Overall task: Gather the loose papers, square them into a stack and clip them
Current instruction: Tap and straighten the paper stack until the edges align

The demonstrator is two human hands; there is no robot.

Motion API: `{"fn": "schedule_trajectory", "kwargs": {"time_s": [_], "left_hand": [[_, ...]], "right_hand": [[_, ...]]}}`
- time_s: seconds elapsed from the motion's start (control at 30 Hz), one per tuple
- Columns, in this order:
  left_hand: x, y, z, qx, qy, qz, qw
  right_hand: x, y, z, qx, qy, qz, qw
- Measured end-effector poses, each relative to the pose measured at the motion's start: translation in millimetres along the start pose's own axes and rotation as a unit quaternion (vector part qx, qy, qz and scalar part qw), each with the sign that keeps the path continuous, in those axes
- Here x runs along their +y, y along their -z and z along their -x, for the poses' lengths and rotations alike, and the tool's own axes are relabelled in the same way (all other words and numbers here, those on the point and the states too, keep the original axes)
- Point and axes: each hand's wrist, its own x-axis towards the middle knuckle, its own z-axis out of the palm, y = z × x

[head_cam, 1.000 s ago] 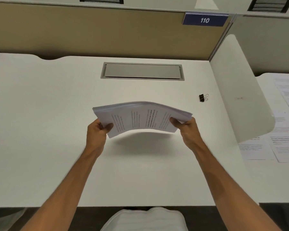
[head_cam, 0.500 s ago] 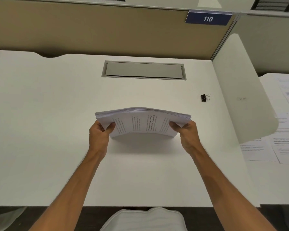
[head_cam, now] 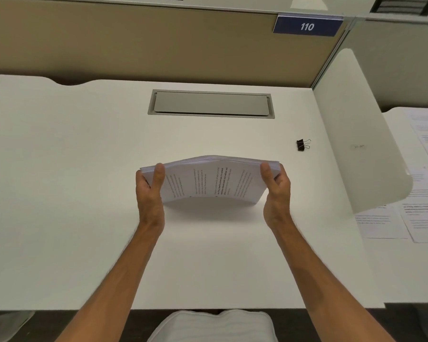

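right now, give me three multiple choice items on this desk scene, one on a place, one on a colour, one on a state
1. Where does the binder clip lie?
A. on the desk, to the right of the paper stack
B. clamped on the stack
C. on the grey cable hatch

2. What colour is the sign marked 110?
A. red
B. blue
C. green

3. How is the stack held?
A. lying flat on the desk, untouched
B. in one hand only
C. gripped at both ends by the left hand and right hand, bowed upward in the middle

Answers:
1. A, the clip sits alone on the desk, apart from the stack.
2. B, white numerals stand on a dark blue plate.
3. C, a thumb presses each end of the stack and its centre arches.
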Motion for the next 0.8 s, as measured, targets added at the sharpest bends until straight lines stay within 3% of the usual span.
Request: {"fn": "schedule_trajectory", "kwargs": {"time_s": [0.13, 0.4, 0.5, 0.67, 0.8], "left_hand": [[-1.7, -11.3, -1.3, 0.072, 0.02, -0.016, 0.997], [-1.2, -12.0, -8.9, 0.105, 0.037, -0.052, 0.992], [-0.1, -11.6, -10.4, 0.083, 0.037, -0.067, 0.994], [-7.2, 12.0, -14.1, -0.026, -0.009, -0.138, 0.99], [-13.4, 25.1, -16.4, 0.039, -0.058, -0.241, 0.968]], "right_hand": [[0.2, -10.5, -2.0, 0.051, -0.015, 0.005, 0.999], [0.3, -12.9, -5.1, 0.071, -0.022, 0.011, 0.997], [0.0, -11.8, -6.2, 0.063, -0.026, 0.024, 0.997], [6.1, 9.5, -7.2, 0.0, 0.002, 0.109, 0.994], [11.6, 20.1, -9.0, 0.033, 0.032, 0.206, 0.977]]}}
